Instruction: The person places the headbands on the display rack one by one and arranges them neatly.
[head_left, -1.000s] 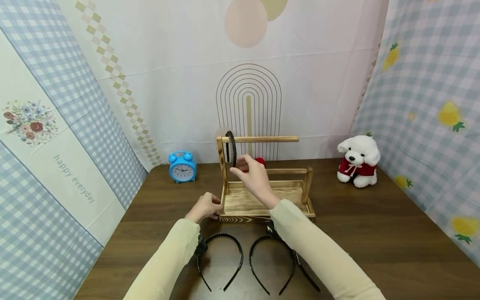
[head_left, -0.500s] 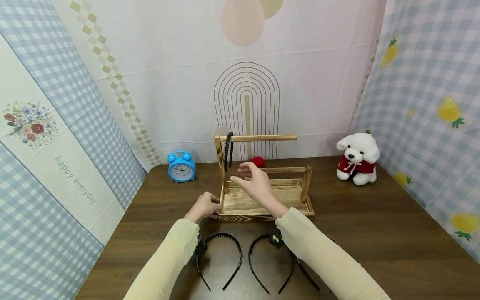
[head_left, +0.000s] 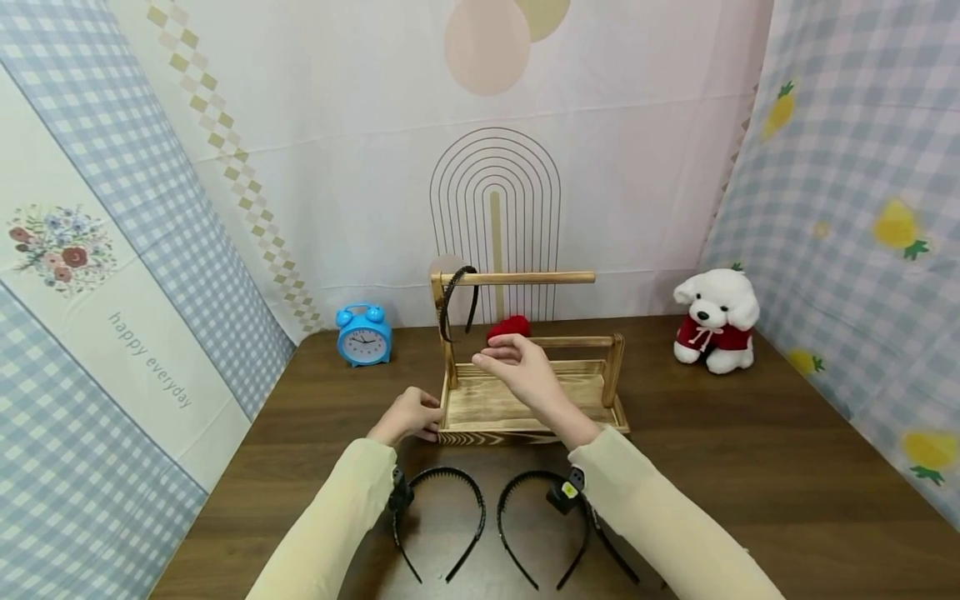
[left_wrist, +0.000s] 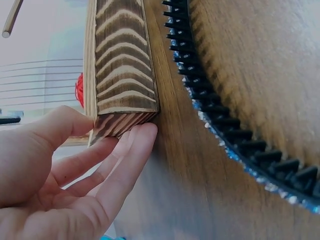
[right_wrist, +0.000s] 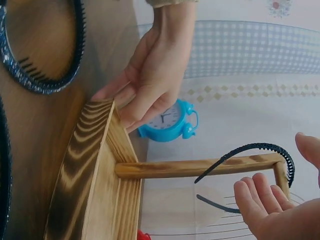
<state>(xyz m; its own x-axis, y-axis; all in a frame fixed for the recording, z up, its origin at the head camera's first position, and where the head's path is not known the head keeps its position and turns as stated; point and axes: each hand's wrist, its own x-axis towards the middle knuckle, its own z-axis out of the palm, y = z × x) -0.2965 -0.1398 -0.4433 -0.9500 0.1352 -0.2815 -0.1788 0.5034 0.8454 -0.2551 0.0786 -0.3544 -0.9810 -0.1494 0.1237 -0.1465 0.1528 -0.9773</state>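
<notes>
Behind the right hand (head_left: 525, 377) and the wooden rack (head_left: 487, 437), a red object (head_left: 513, 324) is partly covered, so its full shape cannot be made out. One black headband (right_wrist: 260, 145) is hung by its arch from the upper bar (head_left: 536, 277), near the left post. Three more are seen on the table (head_left: 720, 467): a left headband (head_left: 447, 472), a middle headband (head_left: 501, 518) crossed by a wrist camera (head_left: 564, 497), and a third headband (head_left: 617, 553) mostly hidden by the right sleeve (head_left: 660, 517). By the left hand (head_left: 409, 414), the rack's front left corner is pinched, fingers pressed to its outer wall. The right hand is held unclasped near the hung headband, its thumb apart from the loosely extended fingers. One blue clock (head_left: 365, 342) and one plush dog (head_left: 717, 321) are placed farther back.
</notes>
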